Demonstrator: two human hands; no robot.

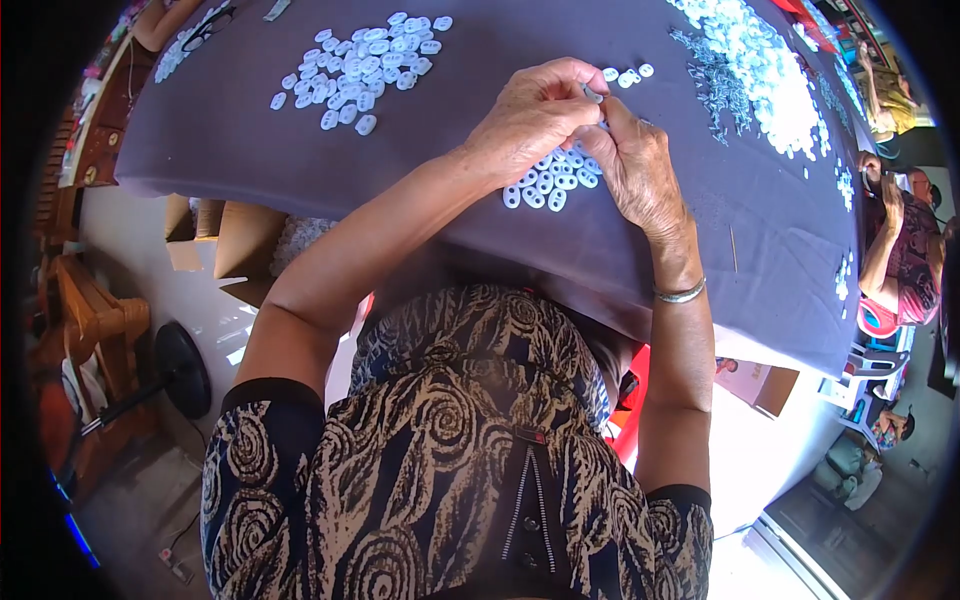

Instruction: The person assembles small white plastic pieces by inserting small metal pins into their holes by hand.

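My left hand (535, 118) and my right hand (638, 165) meet above the table, fingers closed in a pinch. Between the fingertips shows a small white plastic piece (592, 94), mostly covered by the fingers; its exact shape is hard to make out. Just below the hands lies a cluster of white oval plastic pieces with two holes (545, 186), partly hidden by both hands. A few small white pieces (628, 77) sit beyond my right fingertips. Farther left, a loose pile of white oval pieces (365, 65) is spread on the cloth.
A dark cloth covers the table (440, 200). At the far right are small grey metal parts (722, 90) beside a large white heap (775, 65). A thin stick (733, 248) lies right of my wrist. Cardboard boxes (245, 240) stand below left. Other people (885, 230) sit along the right.
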